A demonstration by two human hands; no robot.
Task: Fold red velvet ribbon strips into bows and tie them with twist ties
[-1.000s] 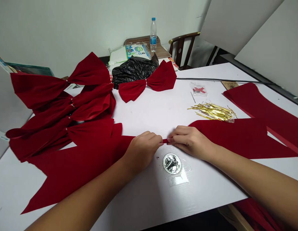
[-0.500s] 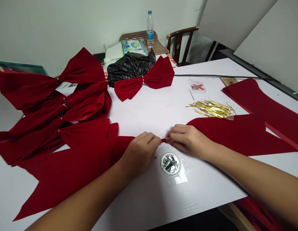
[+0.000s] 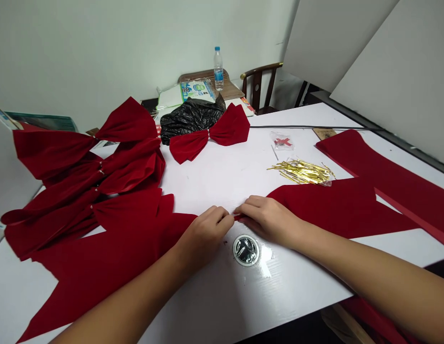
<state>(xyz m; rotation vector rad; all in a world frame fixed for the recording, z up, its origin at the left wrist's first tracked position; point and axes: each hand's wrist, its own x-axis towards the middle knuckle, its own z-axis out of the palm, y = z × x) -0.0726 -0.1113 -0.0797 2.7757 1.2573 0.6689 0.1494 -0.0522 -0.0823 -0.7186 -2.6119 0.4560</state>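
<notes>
A long strip of red velvet ribbon (image 3: 110, 258) lies across the white table (image 3: 214, 306), gathered into a narrow waist at the middle. My left hand (image 3: 203, 231) pinches that gathered waist from the left with its fingers closed. My right hand (image 3: 265, 220) pinches it from the right, fingers also closed, and the two hands nearly touch. The ribbon's right half (image 3: 336, 208) spreads out beyond my right wrist. A round shiny metal disc (image 3: 246, 250) under clear tape sits on the table just below my hands.
Several finished red bows (image 3: 85, 172) are piled at the left, one more bow (image 3: 211, 134) lies by a black plastic bag (image 3: 191, 114). Gold twist ties (image 3: 300, 171) lie right of centre. More red velvet (image 3: 386, 177) covers the right side. A water bottle (image 3: 218, 69) and a chair (image 3: 257, 83) stand behind.
Both hands stay pinched on the ribbon's waist. The view has shifted, so everything sits a little lower and further left in the picture.
</notes>
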